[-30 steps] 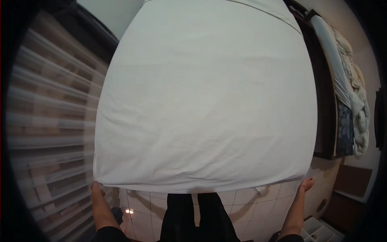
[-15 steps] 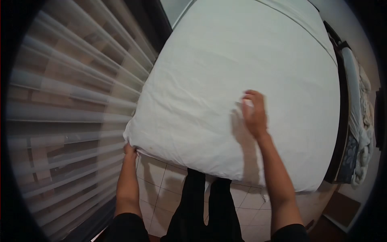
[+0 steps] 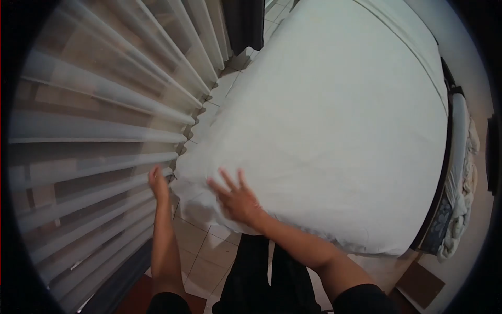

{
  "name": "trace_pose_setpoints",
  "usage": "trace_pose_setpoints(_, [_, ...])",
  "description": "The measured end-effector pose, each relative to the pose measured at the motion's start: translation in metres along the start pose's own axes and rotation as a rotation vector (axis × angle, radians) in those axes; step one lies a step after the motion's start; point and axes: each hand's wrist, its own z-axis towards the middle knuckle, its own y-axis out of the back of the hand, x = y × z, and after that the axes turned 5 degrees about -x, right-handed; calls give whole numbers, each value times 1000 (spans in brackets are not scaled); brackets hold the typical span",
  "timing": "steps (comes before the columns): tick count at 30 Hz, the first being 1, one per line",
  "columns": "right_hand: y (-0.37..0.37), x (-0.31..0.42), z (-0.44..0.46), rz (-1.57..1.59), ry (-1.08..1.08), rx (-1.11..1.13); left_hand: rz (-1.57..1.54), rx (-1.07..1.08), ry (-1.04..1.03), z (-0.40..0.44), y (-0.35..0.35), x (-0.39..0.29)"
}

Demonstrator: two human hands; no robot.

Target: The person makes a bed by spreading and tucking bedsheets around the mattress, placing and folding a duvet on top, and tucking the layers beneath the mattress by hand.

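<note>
A large white sheet (image 3: 324, 115) covers the mattress in front of me, with small wrinkles toward the near edge. Over its near left corner, my right hand (image 3: 238, 204) is spread open, slightly blurred; whether it touches the cloth I cannot tell. Just left of that corner, beside the sheer curtain (image 3: 99, 131), is my left hand (image 3: 158, 183). Its fingers are loosely bent, apart from the sheet, and no cloth shows in them. At the near left corner the sheet's edge hangs loose toward the floor.
The curtain's folds run close along the bed's left side. A dark drape (image 3: 244, 26) hangs farther up. Tiled floor (image 3: 204, 251) lies below me. Along the right wall are bunched bedding (image 3: 460, 209) and a brown box-like object (image 3: 421, 285).
My right hand swept left from mid-bed to the near left corner, fingers spreading. My left hand came away from the sheet corner, which now hangs loose. The view shifted, showing floor beside the bed.
</note>
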Motion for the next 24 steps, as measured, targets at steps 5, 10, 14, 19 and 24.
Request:
trace_pose_setpoints(5, [55, -19, 27, 624, -226, 364, -164, 507, -412, -98, -103, -228])
trace_pose_setpoints(10, [78, -170, -64, 221, -614, -761, 564, 502, -1101, -144, -132, -208])
trace_pose_setpoints(14, [58, -213, -250, -282, -1282, -469, 222, 534, -586, -126, -123, -185])
trace_pose_setpoints(19, [-30, -134, -529, -349, -1941, -638, 662, 518, -394, -145, -104, -212])
trace_pose_setpoints(24, [-41, -117, -575, -438, -2424, -776, 681, 115, -1156, -220, -147, -258])
